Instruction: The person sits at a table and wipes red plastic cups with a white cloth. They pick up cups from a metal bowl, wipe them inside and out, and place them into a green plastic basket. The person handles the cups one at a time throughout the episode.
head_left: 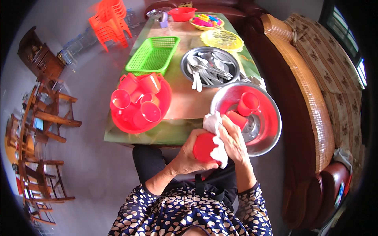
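Note:
A red cup [203, 148] is held over my lap, just off the table's near edge. My left hand [184, 157] wraps around its left side. In my right hand [233, 141] is a white cloth [214, 128], closed in the fingers and pressed to the cup's right side. Just beyond that hand stands a steel basin [274, 129] with red cups [249, 103] inside. To the left, a red plastic basin [167, 96] holds several red mugs [120, 98], some tipped on their sides.
Behind the basins on the table [177, 128] are a steel bowl [184, 70] of cutlery, a green basket [136, 63] and a yellow basket [222, 39]. A long sofa [315, 129] lines the right. Wooden chairs [51, 118] and stacked orange stools [110, 27] stand left.

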Motion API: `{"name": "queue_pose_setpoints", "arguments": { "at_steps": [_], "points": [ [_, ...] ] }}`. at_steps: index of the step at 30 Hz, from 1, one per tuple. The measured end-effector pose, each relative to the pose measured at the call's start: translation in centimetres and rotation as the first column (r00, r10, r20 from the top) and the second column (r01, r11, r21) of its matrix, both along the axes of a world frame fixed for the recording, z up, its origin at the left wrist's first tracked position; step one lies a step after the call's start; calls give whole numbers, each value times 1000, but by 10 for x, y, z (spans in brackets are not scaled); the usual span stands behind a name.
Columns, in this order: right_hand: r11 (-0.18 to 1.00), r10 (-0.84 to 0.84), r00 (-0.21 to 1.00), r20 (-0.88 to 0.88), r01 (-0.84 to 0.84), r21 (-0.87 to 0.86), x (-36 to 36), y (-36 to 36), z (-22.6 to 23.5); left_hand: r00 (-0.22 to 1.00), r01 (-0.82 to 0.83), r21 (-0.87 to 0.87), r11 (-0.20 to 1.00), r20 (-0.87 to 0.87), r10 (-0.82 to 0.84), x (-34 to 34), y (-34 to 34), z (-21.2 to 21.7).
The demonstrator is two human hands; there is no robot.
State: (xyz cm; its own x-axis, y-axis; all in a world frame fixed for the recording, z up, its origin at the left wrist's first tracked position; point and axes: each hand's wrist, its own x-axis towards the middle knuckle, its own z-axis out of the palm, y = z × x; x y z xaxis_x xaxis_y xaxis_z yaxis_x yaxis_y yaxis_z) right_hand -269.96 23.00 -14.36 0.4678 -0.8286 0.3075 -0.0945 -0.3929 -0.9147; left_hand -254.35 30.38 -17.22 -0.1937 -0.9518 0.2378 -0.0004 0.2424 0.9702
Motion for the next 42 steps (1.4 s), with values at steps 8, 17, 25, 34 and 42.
{"name": "queue_pose_setpoints", "arguments": {
  "at_steps": [8,17,25,34,42],
  "points": [
    [955,97,971,219,-153,254,14,39,-13,974,82,-295,952,228,-13,44,1,11],
    [624,43,757,652,-530,574,40,41,-41,993,107,-310,945,84,-85,47,11,8],
    [454,-432,407,805,-674,583,70,73,-51,747,-90,54,994,-657,104,33,21,-20],
    [963,-248,952,181,222,154,70,70,-54,804,-367,-73,927,-527,277,9,13,-19],
    [993,-82,994,73,75,92,40,80,-61,652,-340,308,889,-603,459,27,15,-28]
  ]
}}
